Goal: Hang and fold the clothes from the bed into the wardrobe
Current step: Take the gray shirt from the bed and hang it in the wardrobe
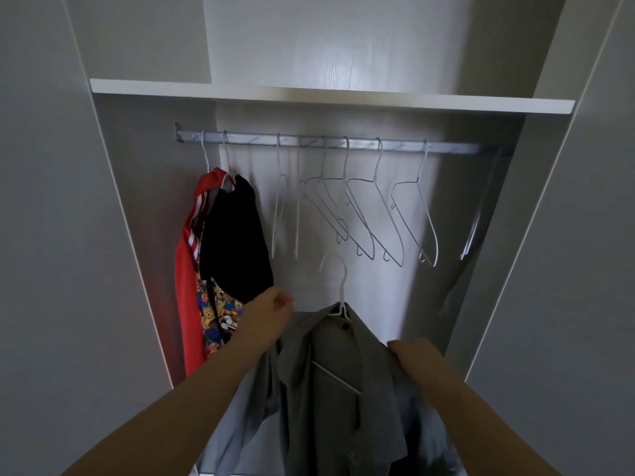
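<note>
The pale grey wardrobe [137, 235] stood open, a white shelf [309, 96] directly above its metal rail [446, 147]. Well below the rail's middle, the grey shirt [330, 389] sat on a white hanger [340, 286] whose hook was off the rail. The left hand [268, 316], fingers curled, gripped the shirt's left shoulder. The right hand [422, 359] clutched the fabric at the other shoulder. At the rail's left end hung a red garment [187, 286] and a black garment [233, 242], with a patterned garment [216, 317] showing beneath them. Bare wire hangers [374, 214] hung along the rail's middle and right.
</note>
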### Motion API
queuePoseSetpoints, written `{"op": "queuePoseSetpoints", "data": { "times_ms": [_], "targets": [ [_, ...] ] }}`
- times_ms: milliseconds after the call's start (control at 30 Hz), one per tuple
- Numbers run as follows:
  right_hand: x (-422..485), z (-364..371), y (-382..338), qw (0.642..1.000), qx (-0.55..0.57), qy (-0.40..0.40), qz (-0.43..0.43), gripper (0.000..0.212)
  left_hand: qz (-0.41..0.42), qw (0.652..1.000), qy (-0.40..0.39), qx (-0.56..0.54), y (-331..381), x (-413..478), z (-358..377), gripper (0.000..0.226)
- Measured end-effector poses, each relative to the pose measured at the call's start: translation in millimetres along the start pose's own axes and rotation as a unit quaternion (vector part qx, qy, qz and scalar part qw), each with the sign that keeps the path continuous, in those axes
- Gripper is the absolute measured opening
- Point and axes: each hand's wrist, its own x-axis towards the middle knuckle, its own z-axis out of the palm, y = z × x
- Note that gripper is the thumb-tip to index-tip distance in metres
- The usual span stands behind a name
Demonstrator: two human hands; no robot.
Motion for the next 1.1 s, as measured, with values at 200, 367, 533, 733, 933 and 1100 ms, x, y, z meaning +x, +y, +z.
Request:
{"op": "queuePoseSetpoints", "data": {
  "times_ms": [200, 367, 533, 733, 933, 1100],
  "targets": [
    [-2.7, 18.4, -11.9, 0.997, 0.063, -0.042, -0.028, 0.026, -0.020, 0.999, 0.025, -0.017, -5.4, -0.3, -0.1, 0.009],
    [6.1, 24.2, -16.3, 0.993, 0.085, -0.078, -0.023, 0.028, -0.040, 0.997, 0.060, 0.012, -8.5, -0.4, -4.4, 0.011],
    [18.0, 28.5, -13.7, 0.991, 0.098, -0.088, -0.026, 0.035, -0.059, 0.996, 0.069, 0.016, -14.5, 2.3, -11.7, 0.015],
    [28.6, 23.7, -2.1, 0.991, 0.122, -0.055, 0.010, 0.030, -0.053, 0.998, 0.024, 0.024, -16.6, 23.0, 6.6, 0.015],
    [27.7, 12.3, 8.1, 0.988, 0.145, 0.024, 0.048, 0.029, -0.040, 0.997, -0.068, -0.015, -3.8, 44.2, 48.0, 0.031],
    [21.9, -0.9, 11.8, 0.985, 0.151, 0.057, 0.054, 0.029, -0.028, 0.994, -0.104, -0.032, 7.8, 48.4, 70.8, 0.030]
  ]
}}
